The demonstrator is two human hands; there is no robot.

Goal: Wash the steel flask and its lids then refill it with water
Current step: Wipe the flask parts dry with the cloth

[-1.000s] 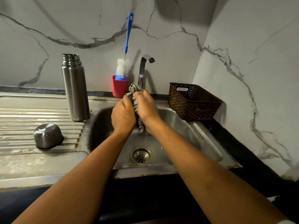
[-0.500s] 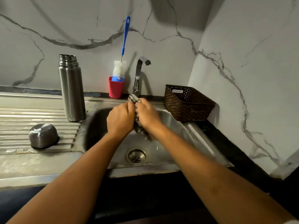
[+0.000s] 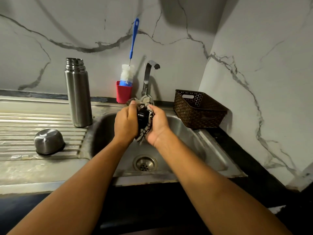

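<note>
Frame centre, over sink (image 3: 194,136): my left hand (image 3: 126,123) curled around black inner lid (image 3: 143,116), my right hand (image 3: 156,126) pressing patterned cloth (image 3: 144,133) against it. Step looks like scrubbing or wiping lid. Next: probably rinse under tap (image 3: 149,73). Steel flask (image 3: 77,92) upright, left of centre, uncapped; steel cup lid (image 3: 49,141) upturned, lower left.

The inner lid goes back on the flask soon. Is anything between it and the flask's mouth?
Nothing visible. The black lid, cloth-wrapped in both hands, has open air leftward to the flask, whose mouth is uncovered.
</note>
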